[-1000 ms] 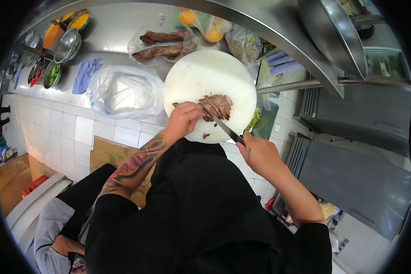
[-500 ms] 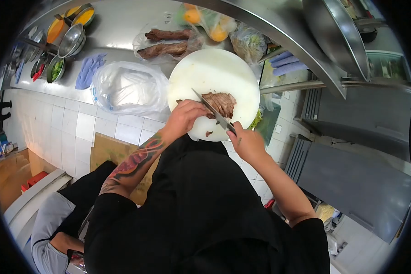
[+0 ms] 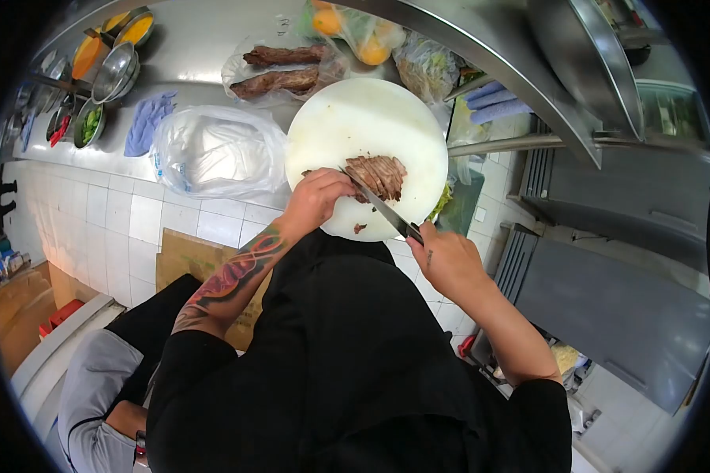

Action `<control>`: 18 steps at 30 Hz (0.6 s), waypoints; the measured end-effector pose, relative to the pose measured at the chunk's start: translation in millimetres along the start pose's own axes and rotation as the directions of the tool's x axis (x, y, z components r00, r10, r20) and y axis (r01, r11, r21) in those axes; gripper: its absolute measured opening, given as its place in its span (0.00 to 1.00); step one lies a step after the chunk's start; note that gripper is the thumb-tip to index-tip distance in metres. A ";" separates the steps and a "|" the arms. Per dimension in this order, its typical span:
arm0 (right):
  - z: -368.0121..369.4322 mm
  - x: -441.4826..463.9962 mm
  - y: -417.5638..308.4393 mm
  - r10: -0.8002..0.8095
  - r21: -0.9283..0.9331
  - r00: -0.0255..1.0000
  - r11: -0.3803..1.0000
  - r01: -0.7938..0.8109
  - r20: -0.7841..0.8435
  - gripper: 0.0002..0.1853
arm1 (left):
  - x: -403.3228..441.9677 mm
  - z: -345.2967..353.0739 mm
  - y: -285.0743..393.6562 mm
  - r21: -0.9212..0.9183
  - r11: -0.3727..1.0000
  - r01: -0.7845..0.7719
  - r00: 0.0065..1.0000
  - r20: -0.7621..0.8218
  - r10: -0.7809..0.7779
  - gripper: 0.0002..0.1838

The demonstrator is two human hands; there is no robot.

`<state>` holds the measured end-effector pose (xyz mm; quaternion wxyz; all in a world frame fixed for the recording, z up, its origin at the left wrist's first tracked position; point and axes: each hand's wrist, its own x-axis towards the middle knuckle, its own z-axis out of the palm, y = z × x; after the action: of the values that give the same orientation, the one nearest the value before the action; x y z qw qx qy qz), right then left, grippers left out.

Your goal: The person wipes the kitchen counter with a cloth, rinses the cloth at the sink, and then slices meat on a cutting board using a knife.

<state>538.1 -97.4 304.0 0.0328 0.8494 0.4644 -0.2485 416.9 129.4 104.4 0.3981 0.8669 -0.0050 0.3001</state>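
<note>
On a round white cutting board (image 3: 371, 110) lies a piece of browned meat (image 3: 383, 175), its right part cut into thin slices. My right hand (image 3: 447, 256) is closed round the handle of a knife (image 3: 390, 213), whose blade slants up and left along the left side of the slices. Bent fingers of my left hand (image 3: 319, 197) press on the uncut end of the meat, left of the blade; most of that end is hidden under them. A small scrap of meat (image 3: 360, 229) sits near the board's front edge.
Left of the board are a plastic-lined container (image 3: 221, 150) and a blue cloth (image 3: 148, 122). Behind it lie bagged long meat pieces (image 3: 280, 79) and bagged oranges (image 3: 371, 49). Metal bowls (image 3: 114, 72) stand far left. A person in grey (image 3: 102, 394) is at lower left.
My right hand has drawn the knife back, down and to the right, so its tip now lies nearer the slices. My left hand stays on the meat.
</note>
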 end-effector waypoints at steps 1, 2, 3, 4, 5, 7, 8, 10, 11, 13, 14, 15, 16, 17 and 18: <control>-1.9 1.3 -1.3 0.002 -0.005 1.000 1.000 -0.002 0.015 0.18 | -0.4 -0.4 -0.4 -0.007 1.000 0.014 1.000 0.002 -0.014 0.16; -1.4 5.1 -2.6 -0.002 -0.004 1.000 1.000 0.002 0.019 0.18 | -0.5 -0.6 -0.5 -0.005 1.000 0.019 1.000 0.002 -0.019 0.16; -0.5 12.0 -3.4 0.018 0.000 0.999 1.000 -0.019 0.039 0.18 | 0.4 -0.1 -0.3 -0.027 0.999 0.035 0.999 -0.005 -0.035 0.16; 2.2 19.1 -5.1 0.041 0.007 0.997 0.999 -0.041 0.059 0.18 | -0.2 -1.0 0.0 -0.050 0.997 0.050 0.999 -0.009 -0.050 0.15; 19.0 29.5 -5.5 0.044 0.011 0.997 0.999 -0.045 0.063 0.18 | -3.4 -0.7 1.9 -0.053 0.997 0.052 0.999 -0.003 -0.052 0.15; 56.0 60.1 -0.7 0.067 0.119 0.998 0.991 -0.067 0.009 0.19 | -0.7 -0.1 -0.8 -0.053 0.998 0.045 0.999 -0.010 -0.046 0.15; 56.0 62.6 -0.3 0.123 0.085 0.992 0.988 -0.126 0.040 0.19 | 1.2 -2.3 -2.6 -0.042 0.998 0.044 0.999 -0.019 -0.045 0.15; 55.2 56.8 7.7 0.074 0.115 0.997 0.991 -0.074 0.006 0.19 | 2.7 -5.1 -0.2 -0.085 0.996 0.039 0.999 0.032 -0.037 0.14; 52.2 56.3 12.5 0.021 0.135 0.999 0.991 -0.016 -0.032 0.18 | 4.2 -6.7 1.6 -0.083 0.996 0.034 0.999 0.032 -0.031 0.14; 48.5 49.5 14.6 0.001 0.151 0.996 0.989 0.012 -0.089 0.18 | 4.2 -10.0 6.2 0.003 1.000 0.003 0.999 -0.043 -0.003 0.14; 47.1 44.7 14.1 -0.015 0.168 0.990 0.985 0.039 -0.142 0.18 | 1.5 -9.4 4.8 0.001 1.000 0.004 0.999 -0.042 -0.004 0.14; 43.0 39.4 12.2 -0.010 0.169 0.990 0.985 0.034 -0.138 0.18 | -1.9 -8.2 3.3 0.038 0.999 0.015 0.999 -0.038 -0.014 0.14; 35.7 34.8 9.1 -0.013 0.140 0.990 0.990 0.034 -0.144 0.18 | -4.3 -6.8 1.4 0.077 0.997 0.026 0.999 -0.037 -0.023 0.15; 29.1 30.1 5.7 -0.017 0.112 0.989 0.993 0.034 -0.150 0.18 | -6.2 -5.1 -0.7 0.075 0.997 0.027 0.999 -0.035 -0.024 0.15; 21.9 24.9 3.1 -0.016 0.112 0.989 0.993 0.033 -0.148 0.18 | -6.2 -4.5 -1.9 0.081 0.996 0.022 0.999 -0.033 -0.019 0.14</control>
<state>543.1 -86.2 273.0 -0.0531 0.8602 0.4610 -0.2116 410.0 132.4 102.0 0.3657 0.8774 0.0225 0.3098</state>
